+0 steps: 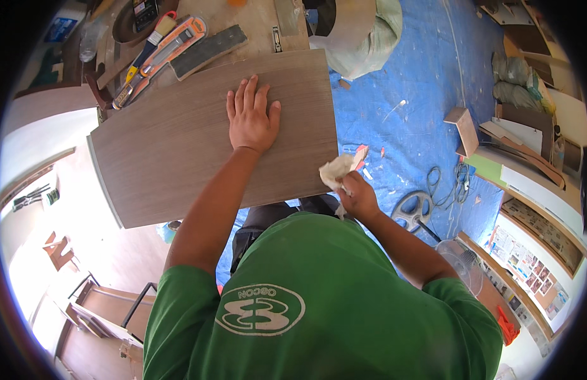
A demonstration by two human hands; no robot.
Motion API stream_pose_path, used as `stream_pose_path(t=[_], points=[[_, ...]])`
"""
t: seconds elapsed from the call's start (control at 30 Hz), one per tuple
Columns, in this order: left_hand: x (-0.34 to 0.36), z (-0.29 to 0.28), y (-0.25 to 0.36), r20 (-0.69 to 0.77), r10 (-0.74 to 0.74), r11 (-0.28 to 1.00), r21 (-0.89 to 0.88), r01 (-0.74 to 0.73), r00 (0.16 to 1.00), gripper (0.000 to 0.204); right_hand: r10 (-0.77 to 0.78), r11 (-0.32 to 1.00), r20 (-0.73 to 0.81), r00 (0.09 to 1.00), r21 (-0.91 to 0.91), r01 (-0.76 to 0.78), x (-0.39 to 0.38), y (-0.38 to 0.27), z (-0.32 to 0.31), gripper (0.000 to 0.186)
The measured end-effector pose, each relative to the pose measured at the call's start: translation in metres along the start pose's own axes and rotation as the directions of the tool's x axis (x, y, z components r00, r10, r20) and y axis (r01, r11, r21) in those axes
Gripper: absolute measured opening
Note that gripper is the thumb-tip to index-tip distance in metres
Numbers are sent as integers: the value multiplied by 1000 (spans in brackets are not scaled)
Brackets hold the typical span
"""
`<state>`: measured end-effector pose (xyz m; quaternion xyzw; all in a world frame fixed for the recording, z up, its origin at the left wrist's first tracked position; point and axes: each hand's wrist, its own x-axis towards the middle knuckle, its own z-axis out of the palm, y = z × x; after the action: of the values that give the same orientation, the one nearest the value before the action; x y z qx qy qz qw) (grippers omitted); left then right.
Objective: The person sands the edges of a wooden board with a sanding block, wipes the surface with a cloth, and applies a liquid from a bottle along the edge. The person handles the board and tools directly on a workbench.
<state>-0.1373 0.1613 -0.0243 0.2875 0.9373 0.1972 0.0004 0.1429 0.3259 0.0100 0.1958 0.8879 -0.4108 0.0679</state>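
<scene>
A brown wood-grain panel (173,152) lies flat on the workbench in front of me. My left hand (252,120) rests palm down on its face, fingers stretched out toward the far edge. At the panel's right near corner, my right hand (359,196) is closed round a crumpled off-white rag (338,171). The rag bunches up beyond my fingers, and a bit of it hangs below them. It lies against or just beside the panel's right edge; I cannot tell whether it touches.
Beyond the panel are a paintbrush (155,38), a packaged orange tool (176,47) and a dark flat strip (209,52). Blue sheeting (420,95) covers the floor at right, with a wheel-like round base (412,211), cables (459,183) and an angled wood piece (463,131).
</scene>
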Motion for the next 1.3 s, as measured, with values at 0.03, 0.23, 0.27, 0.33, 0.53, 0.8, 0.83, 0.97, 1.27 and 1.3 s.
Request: stream_pose_path(t=[0.03, 0.23, 0.27, 0.33, 0.53, 0.8, 0.83, 0.97, 1.27, 1.3], points=[[0, -1, 1, 2, 3, 1000, 1, -3, 1000, 46, -7, 999, -40, 999, -36, 6, 18, -1, -2, 22], [0, -4, 1, 13, 3, 1000, 1, -3, 1000, 46, -199, 971, -267, 943, -184, 153, 194, -17, -23, 21], [1, -4, 2, 16, 5, 1000, -3, -5, 1000, 47, -177, 977, -274, 945, -168, 134, 217, -26, -30, 24], [2, -4, 2, 19, 5, 1000, -6, -5, 1000, 47, -161, 980, -299, 941, -160, 117, 244, -38, -37, 23], [1, -4, 0, -3, 23, 999, 40, -23, 1000, 51, -268, 962, -236, 934, -114, 247, 143, -9, -4, 20], [89, 23, 41, -126, 220, 970, -81, -231, 967, 39, 229, 950, -121, 966, 246, -194, -51, 64, -32, 17], [106, 27, 44, -77, 191, 975, -99, -198, 979, 37, 303, 928, -135, 944, 267, -260, -64, 82, -32, 18], [149, 35, 60, 141, 25, 990, -143, -5, 990, 30, 513, 841, -182, 839, 305, -448, -120, 143, -28, 25], [154, 34, 78, 174, -115, 989, -71, 129, 978, 32, 679, 702, -62, 732, 347, -622, -192, 213, -17, 15], [151, 32, 82, 152, -115, 990, -67, 126, 982, 32, 687, 695, -67, 724, 351, -627, -196, 221, -17, 14]])
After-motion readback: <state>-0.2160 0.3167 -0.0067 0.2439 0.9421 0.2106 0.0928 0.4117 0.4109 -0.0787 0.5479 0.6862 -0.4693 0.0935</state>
